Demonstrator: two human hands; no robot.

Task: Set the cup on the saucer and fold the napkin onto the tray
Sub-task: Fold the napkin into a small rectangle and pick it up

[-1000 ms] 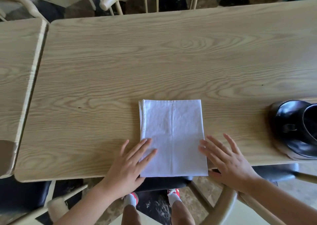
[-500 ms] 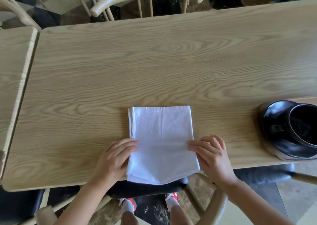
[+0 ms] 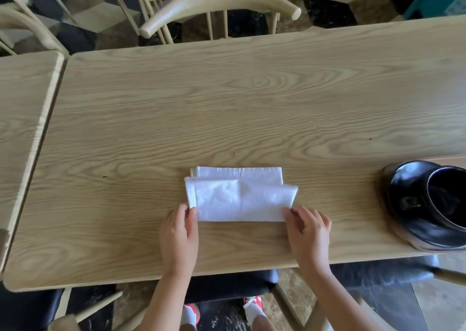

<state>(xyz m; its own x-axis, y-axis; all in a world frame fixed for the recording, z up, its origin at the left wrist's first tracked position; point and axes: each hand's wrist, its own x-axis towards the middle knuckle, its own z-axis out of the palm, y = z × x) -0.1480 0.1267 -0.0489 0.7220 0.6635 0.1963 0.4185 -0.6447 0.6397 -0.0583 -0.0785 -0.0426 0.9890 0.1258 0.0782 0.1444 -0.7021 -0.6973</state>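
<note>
On the light wooden table (image 3: 227,108), the left hand (image 3: 179,232) and right hand (image 3: 308,232) each pinch a near corner of the white cloth napkin (image 3: 239,197), folded over. A glossy black cup (image 3: 428,202) stands well apart at the right.

- I see the napkin (image 3: 239,197) lying on the table (image 3: 227,108), near its front edge and about midway along it, the near half doubled over the far half.
- My left hand (image 3: 179,234) sits at the napkin's near left corner, my right hand (image 3: 309,232) at its near right corner, both touching the cloth.
- Well to the right, the cup (image 3: 446,199) stands on the saucer (image 3: 413,224) at the frame's edge.
- Behind the table is a chair (image 3: 219,5); a second table (image 3: 22,134) abuts the left side.
</note>
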